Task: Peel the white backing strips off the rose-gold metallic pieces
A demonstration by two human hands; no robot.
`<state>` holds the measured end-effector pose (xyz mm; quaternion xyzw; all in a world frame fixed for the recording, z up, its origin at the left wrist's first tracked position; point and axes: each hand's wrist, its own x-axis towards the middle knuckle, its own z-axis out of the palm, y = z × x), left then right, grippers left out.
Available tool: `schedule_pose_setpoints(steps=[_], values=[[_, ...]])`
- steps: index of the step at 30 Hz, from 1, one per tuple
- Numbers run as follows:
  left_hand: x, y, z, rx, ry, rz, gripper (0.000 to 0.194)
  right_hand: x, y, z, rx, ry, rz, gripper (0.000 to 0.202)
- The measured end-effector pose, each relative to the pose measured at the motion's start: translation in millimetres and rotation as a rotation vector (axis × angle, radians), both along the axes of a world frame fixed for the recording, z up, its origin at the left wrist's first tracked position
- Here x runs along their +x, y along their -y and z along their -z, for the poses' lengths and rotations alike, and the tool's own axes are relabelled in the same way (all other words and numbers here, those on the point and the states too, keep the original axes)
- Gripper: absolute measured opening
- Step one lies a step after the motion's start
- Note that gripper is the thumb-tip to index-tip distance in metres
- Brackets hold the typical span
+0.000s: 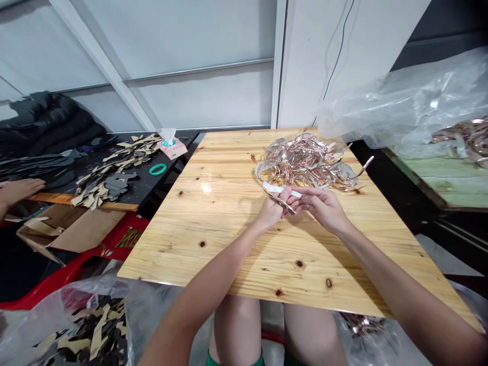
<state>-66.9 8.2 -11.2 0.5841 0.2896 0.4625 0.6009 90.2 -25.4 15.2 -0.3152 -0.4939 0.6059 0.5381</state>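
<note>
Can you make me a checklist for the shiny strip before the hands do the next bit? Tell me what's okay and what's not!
1. Left hand holds the shiny copper strip: ok.
2. Right hand has its fingertips at the white band: ok.
3. Pile of shiny strips lies on the wooden table: ok.
4. Pile is neat and untangled: not ok, it's all loops and curls.
5. Held strip is free of the pile: cannot tell, its loop curves right beside it.
6. White band is stuck to the held strip under the fingers: cannot tell, the fingers hide it.
</note>
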Motion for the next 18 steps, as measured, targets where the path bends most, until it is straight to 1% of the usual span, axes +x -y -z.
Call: schedule_pose_setpoints(steps=[2, 4, 7, 9, 11, 13, 16, 18], values=[[0.2, 0.5, -1.9, 0.031, -0.011, -0.018, 0.057, -0.2, 0.2, 0.2, -0.01, -0.006, 0.016, 0.023], [-1.7, 0.7, -3.4, 0.121, -0.052, -0.055, 0.054, 0.2, -0.2, 1.5, -0.014, 0.037, 0.048, 0.024], [-8.2, 0.9, -3.7, 0.336, -0.245, -0.156, 0.041, 1.5, -2.5, 5.8, -0.006, 0.139, 0.091, 0.029], [-12.5, 1.5, -3.0, 0.429, -0.379, -0.202, 0.032, 2.4, -4.8, 9.4, -0.004, 0.175, 0.07, 0.031], [-15.0, 2.4, -2.5, 0.451, -0.449, -0.216, 0.028, 3.1, -6.7, 12.4, 0.001, 0.185, 0.038, 0.032], [-15.7, 3.5, -2.7, 0.44, -0.465, -0.216, 0.027, 3.4, -7.8, 13.9, 0.009, 0.193, 0.02, 0.032], [-14.8, 4.5, -3.5, 0.409, -0.44, -0.186, 0.029, 2.8, -7.7, 13.3, 0.014, 0.208, 0.024, 0.032], [-13.1, 4.6, -3.1, 0.383, -0.39, -0.157, 0.032, 1.7, -6.6, 11.8, 0.011, 0.227, 0.056, 0.033]])
